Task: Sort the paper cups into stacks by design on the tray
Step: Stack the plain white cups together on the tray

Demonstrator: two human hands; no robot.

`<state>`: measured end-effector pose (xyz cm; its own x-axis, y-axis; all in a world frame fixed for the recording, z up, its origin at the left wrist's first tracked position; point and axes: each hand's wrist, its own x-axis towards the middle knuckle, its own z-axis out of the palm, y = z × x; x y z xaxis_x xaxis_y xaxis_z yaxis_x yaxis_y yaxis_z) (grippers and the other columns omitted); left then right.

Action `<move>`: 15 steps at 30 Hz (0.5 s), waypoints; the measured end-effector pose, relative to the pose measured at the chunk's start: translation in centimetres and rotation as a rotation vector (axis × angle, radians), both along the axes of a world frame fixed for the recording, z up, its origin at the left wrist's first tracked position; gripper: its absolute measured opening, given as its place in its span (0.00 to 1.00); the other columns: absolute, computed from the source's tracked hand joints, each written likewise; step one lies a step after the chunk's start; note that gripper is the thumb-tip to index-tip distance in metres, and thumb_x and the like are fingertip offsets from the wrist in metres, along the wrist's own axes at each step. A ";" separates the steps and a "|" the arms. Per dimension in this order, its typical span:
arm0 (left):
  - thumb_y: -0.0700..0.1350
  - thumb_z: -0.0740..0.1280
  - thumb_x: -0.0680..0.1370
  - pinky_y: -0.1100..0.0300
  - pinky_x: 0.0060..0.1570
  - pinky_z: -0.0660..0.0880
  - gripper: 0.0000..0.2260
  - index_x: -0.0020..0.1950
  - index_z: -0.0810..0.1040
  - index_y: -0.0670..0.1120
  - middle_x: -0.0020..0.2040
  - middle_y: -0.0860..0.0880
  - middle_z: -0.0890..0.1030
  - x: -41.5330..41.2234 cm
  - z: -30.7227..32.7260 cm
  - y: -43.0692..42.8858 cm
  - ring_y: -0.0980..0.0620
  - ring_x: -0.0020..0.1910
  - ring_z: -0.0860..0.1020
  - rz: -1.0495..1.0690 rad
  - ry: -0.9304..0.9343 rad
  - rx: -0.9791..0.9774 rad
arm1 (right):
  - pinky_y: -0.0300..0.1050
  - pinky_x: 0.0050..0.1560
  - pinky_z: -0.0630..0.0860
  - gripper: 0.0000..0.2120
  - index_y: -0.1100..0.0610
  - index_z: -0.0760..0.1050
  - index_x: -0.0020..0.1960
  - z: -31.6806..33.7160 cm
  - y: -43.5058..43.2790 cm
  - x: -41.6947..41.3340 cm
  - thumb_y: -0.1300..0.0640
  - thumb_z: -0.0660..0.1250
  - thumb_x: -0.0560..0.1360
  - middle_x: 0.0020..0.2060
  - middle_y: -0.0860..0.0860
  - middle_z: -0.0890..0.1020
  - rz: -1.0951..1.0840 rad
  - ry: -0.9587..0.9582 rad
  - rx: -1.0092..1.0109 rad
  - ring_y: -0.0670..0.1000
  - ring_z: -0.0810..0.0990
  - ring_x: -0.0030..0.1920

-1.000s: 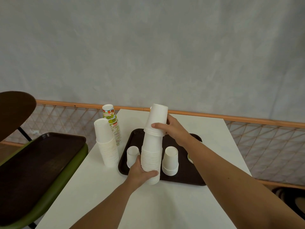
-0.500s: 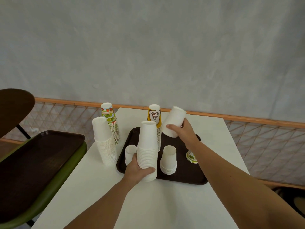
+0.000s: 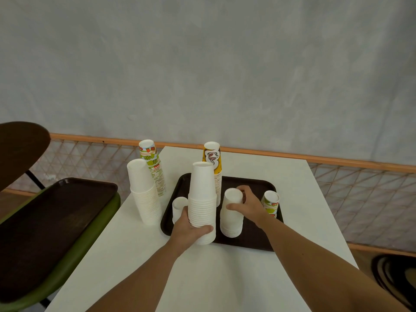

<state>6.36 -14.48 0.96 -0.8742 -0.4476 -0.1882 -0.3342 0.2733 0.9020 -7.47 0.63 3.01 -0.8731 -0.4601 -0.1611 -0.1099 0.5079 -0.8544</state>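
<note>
White table [image 3: 225, 278]: bears tray [image 3: 247, 243]. 
tall white stack [image 3: 202, 199]: tray's near edge, left hand [image 3: 189, 230] wrapped round base. 
short white stack [image 3: 231, 224]: tray centre, right hand [image 3: 249, 204] curled on top cup [image 3: 233, 195], apparently gripping. 
fruit-print cup [image 3: 270, 202]: tray's right edge.

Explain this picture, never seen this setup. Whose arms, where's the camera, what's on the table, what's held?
No machine here: a person works with bare hands, and one wide-angle camera on their head looks forward and down, so the arms enter from the bottom. A white table carries a brown tray. The left hand grips a tall white stack near its base at the tray's near edge. The right hand holds the top cup of a shorter white stack. Also on the tray: a yellow-brown printed stack, a small white stack and a fruit-print cup. Left of the tray, on the table, stand another white stack and a fruit-print stack. A second tray lies on a green seat.
</note>
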 end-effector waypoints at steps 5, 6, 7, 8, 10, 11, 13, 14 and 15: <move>0.47 0.76 0.67 0.53 0.62 0.71 0.37 0.70 0.60 0.49 0.62 0.49 0.72 -0.3 0.0 0.1 0.48 0.63 0.70 -0.004 -0.010 -0.013 | 0.46 0.59 0.69 0.33 0.54 0.61 0.70 2.1 -0.6 0.1 0.60 0.73 0.70 0.66 0.55 0.70 -0.056 0.065 -0.135 0.55 0.69 0.66; 0.47 0.77 0.67 0.53 0.63 0.71 0.38 0.71 0.60 0.49 0.62 0.49 0.72 -0.3 0.0 0.1 0.48 0.63 0.70 -0.005 -0.007 -0.014 | 0.44 0.58 0.68 0.32 0.53 0.62 0.69 2.9 -0.8 0.2 0.62 0.72 0.70 0.65 0.54 0.70 -0.056 0.078 -0.190 0.54 0.69 0.65; 0.47 0.77 0.67 0.52 0.63 0.71 0.38 0.71 0.60 0.49 0.62 0.49 0.72 -0.4 0.0 0.2 0.48 0.62 0.71 -0.007 -0.005 -0.012 | 0.43 0.58 0.67 0.31 0.53 0.63 0.69 3.7 -1.0 0.3 0.63 0.71 0.70 0.64 0.54 0.71 -0.038 0.072 -0.245 0.53 0.69 0.63; 0.47 0.77 0.66 0.53 0.63 0.71 0.38 0.71 0.60 0.50 0.62 0.49 0.72 -0.4 0.0 0.2 0.49 0.62 0.71 -0.008 0.000 -0.008 | 0.43 0.58 0.66 0.30 0.52 0.63 0.68 4.5 -1.3 0.4 0.64 0.71 0.71 0.63 0.53 0.72 -0.007 0.053 -0.286 0.51 0.69 0.62; 0.47 0.77 0.66 0.53 0.62 0.72 0.37 0.70 0.61 0.50 0.61 0.50 0.73 -0.4 0.0 0.4 0.49 0.61 0.72 -0.011 0.014 0.003 | 0.44 0.61 0.68 0.28 0.51 0.64 0.67 5.7 -1.9 0.8 0.62 0.71 0.71 0.58 0.49 0.74 0.082 0.010 -0.332 0.50 0.71 0.61; 0.47 0.77 0.66 0.53 0.62 0.72 0.37 0.70 0.62 0.50 0.61 0.50 0.74 -0.4 0.1 0.4 0.49 0.61 0.72 -0.011 0.018 0.009 | 0.47 0.62 0.69 0.28 0.50 0.64 0.67 6.1 -2.3 1.0 0.58 0.72 0.71 0.57 0.47 0.75 0.124 -0.012 -0.337 0.50 0.72 0.60; 0.47 0.77 0.66 0.52 0.63 0.72 0.37 0.69 0.62 0.50 0.61 0.50 0.74 -0.4 0.2 0.6 0.49 0.60 0.73 -0.021 0.023 0.012 | 0.51 0.63 0.73 0.31 0.49 0.64 0.68 6.4 -3.0 1.3 0.50 0.73 0.70 0.58 0.48 0.76 0.182 -0.030 -0.304 0.50 0.74 0.60; 0.47 0.77 0.66 0.52 0.63 0.72 0.37 0.69 0.62 0.50 0.61 0.50 0.74 -0.4 0.3 0.7 0.50 0.60 0.73 -0.028 0.025 0.009 | 0.50 0.61 0.74 0.31 0.49 0.64 0.68 6.4 -3.3 1.6 0.49 0.74 0.69 0.59 0.48 0.76 0.200 -0.037 -0.289 0.50 0.75 0.60; 0.47 0.77 0.66 0.52 0.63 0.72 0.37 0.69 0.62 0.50 0.61 0.50 0.74 -0.4 0.4 0.8 0.50 0.60 0.73 -0.035 0.025 0.003 | 0.47 0.59 0.75 0.29 0.49 0.65 0.66 6.4 -3.5 1.9 0.50 0.74 0.69 0.58 0.47 0.76 0.211 -0.038 -0.287 0.49 0.75 0.59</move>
